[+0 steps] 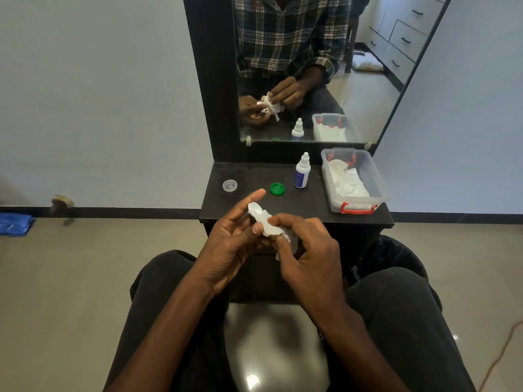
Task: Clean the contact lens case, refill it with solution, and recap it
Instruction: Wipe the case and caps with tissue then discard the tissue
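Wiping stage of lens-case cleaning, read left to right with the dark shelf [311, 205] as landmark. On the shelf's left part lies a clear cap [229, 185], open side up; to its right, near the middle, a green cap [277, 189]; further right stands the solution bottle [302, 171], upright and capped; at the shelf's right end sits a clear plastic box [379, 182] with red latches, holding white tissues. Just in front of the shelf's near edge, over the lap, the left hand [232, 244] holds the white contact lens case [256, 211] pinched between thumb and curled fingers, index finger extended alongside it, one uncapped well showing at the upper left. The right hand [308, 253] pinches a folded tissue [278, 232] with thumb and fingertips and presses it against the case's other end; whether the tissue reaches the bottom of that well cannot be told. To do the step well: the left hand's grip should likely stay firm at the bridge so that the case does not twist, the tissue should be turned inside each well in turn, threads included, and fingertips should stay off the wiped interiors. Both caps lying apart suggests that refilling and recapping are not yet begun.
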